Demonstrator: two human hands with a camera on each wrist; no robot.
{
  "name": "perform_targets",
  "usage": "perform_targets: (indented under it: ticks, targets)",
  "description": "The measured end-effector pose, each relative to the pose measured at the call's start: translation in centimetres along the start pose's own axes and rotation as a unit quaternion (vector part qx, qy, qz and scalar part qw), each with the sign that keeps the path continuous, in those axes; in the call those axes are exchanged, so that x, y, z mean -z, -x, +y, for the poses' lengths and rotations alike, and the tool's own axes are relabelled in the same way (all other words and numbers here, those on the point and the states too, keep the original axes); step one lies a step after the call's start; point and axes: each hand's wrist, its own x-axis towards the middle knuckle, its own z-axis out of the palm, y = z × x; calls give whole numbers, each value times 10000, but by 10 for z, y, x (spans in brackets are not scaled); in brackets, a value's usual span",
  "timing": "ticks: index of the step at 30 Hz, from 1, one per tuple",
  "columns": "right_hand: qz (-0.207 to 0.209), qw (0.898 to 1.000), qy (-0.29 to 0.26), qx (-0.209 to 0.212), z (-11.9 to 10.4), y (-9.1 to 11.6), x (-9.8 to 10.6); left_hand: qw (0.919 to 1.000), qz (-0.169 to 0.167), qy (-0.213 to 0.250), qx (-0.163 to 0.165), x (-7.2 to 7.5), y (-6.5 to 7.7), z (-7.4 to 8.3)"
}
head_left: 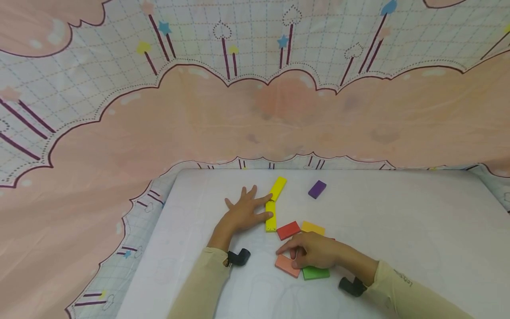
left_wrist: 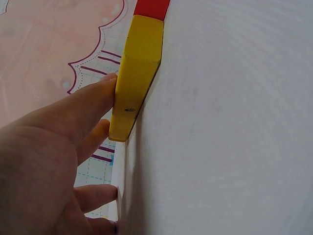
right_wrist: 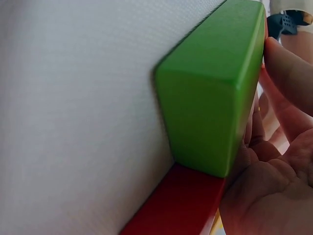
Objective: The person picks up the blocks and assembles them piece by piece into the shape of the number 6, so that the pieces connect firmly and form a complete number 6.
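Observation:
My left hand (head_left: 243, 215) has its fingers spread, with thumb and index finger touching two yellow blocks, a nearer one (head_left: 271, 219) and a farther one (head_left: 278, 188) angled off its end. In the left wrist view the fingers lie along the side of a yellow block (left_wrist: 139, 63). My right hand (head_left: 316, 250) pinches a salmon-pink block (head_left: 287, 266) between index finger and thumb, its other fingers curled. Beside it lies a green block (head_left: 316, 273); in the right wrist view the thumb is by the far end of the green block (right_wrist: 200, 117).
A red block (head_left: 288, 231) and an orange-yellow block (head_left: 313, 227) lie beyond the right hand. Another red block (right_wrist: 181, 200), touching the green one, is mostly hidden in the head view. A purple block (head_left: 317, 189) lies apart farther back on the white table (head_left: 418, 221).

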Motion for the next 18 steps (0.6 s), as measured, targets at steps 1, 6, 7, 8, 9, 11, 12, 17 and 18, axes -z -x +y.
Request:
perform_targets:
  ticks: [1, 6, 7, 8, 9, 11, 12, 17, 18]
  targets:
    - [-8, 10000, 6, 3, 0, 0, 0, 10000, 0, 1, 2, 0, 0, 0]
    - [-23, 10000, 2, 4, 0, 0, 1, 10000, 1, 23, 23, 0, 0, 0]
    - [-22, 10000, -7, -2, 0, 0, 1, 10000, 1, 26, 27, 0, 0, 0]
    - [-18, 10000, -18, -10, 0, 0, 1, 10000, -4, 30, 36, 0, 0, 1]
    - [-14, 10000, -20, -13, 0, 0, 1, 10000, -3, 30, 39, 0, 0, 1]
    - [-3, 10000, -31, -21, 0, 0, 1, 10000, -6, 39, 41, 1, 0, 1]
    - [1, 10000, -25, -21, 0, 0, 1, 10000, -7, 41, 40, 1, 0, 1]
    - [16, 10000, 33, -24, -1, 0, 0, 10000, 13, 48, 13, 1, 1, 2]
    - [19, 10000, 45, -19, -1, 0, 0, 10000, 19, 47, 6, 1, 1, 2]
